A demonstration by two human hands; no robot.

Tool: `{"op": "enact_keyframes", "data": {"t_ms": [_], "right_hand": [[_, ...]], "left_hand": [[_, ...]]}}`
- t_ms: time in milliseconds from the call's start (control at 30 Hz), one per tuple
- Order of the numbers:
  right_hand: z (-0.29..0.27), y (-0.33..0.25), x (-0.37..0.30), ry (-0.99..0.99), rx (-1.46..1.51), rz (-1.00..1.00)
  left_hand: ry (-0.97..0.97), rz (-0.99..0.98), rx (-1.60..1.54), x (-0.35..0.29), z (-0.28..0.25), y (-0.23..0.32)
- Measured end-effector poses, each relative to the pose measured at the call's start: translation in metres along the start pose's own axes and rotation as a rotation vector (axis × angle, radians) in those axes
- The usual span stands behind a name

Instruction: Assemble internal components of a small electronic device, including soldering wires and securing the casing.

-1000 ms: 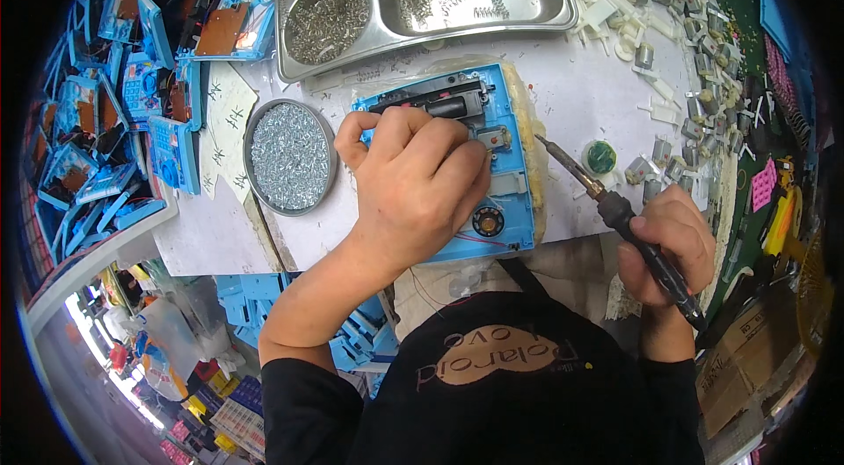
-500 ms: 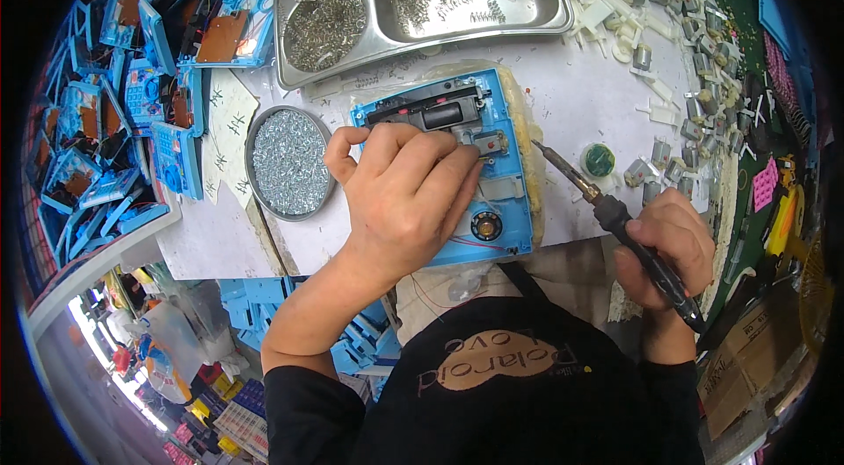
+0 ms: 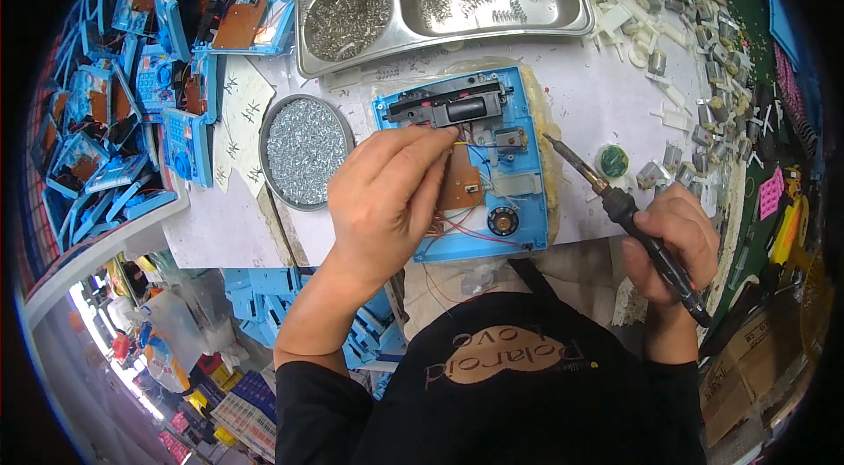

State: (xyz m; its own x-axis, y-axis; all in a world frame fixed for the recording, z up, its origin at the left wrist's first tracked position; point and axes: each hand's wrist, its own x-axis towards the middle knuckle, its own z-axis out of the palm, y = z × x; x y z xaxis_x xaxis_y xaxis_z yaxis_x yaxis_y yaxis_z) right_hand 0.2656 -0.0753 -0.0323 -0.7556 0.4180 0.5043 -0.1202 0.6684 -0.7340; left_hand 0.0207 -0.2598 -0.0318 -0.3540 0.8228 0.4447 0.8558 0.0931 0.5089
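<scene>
In front of me lies an opened blue plastic housing [image 3: 479, 245]. It holds a black mechanism [image 3: 466, 107], a small metal motor [image 3: 510, 140], a brown circuit board [image 3: 462, 179] and a round speaker [image 3: 503, 221]. My left hand [image 3: 387, 192] is over its left side, thumb and forefinger pinched together beside the black mechanism on what looks like a thin wire [image 3: 463, 143]; the fingers cover part of the board. My right hand [image 3: 673, 241] grips a soldering iron [image 3: 646, 245] by its black handle. The iron's tip points up and left, just beyond the housing's right edge, touching nothing.
A round dish of small screws [image 3: 305, 148] stands left of the housing. Behind is a metal tray [image 3: 492, 32] of springs. White plastic parts and small motors [image 3: 694, 135] spread at the right, near a small green round tin [image 3: 613, 160]. Blue housings [image 3: 189, 144] are piled at the left.
My left hand has drawn back left and closed to a pinch, uncovering the circuit board and wires. The whole view has shifted slightly; the iron stays beside the housing.
</scene>
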Motion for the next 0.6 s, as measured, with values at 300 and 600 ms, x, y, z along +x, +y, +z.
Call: {"op": "enact_keyframes", "data": {"t_ms": [300,600], "right_hand": [[0.000,0.004,0.002,-0.003,0.032,-0.006],[-0.001,0.007,0.008,-0.079,0.002,0.003]], "left_hand": [[-0.034,0.177,0.033,0.016,0.030,0.007],[-0.024,0.152,0.156,0.013,0.037,0.012]]}}
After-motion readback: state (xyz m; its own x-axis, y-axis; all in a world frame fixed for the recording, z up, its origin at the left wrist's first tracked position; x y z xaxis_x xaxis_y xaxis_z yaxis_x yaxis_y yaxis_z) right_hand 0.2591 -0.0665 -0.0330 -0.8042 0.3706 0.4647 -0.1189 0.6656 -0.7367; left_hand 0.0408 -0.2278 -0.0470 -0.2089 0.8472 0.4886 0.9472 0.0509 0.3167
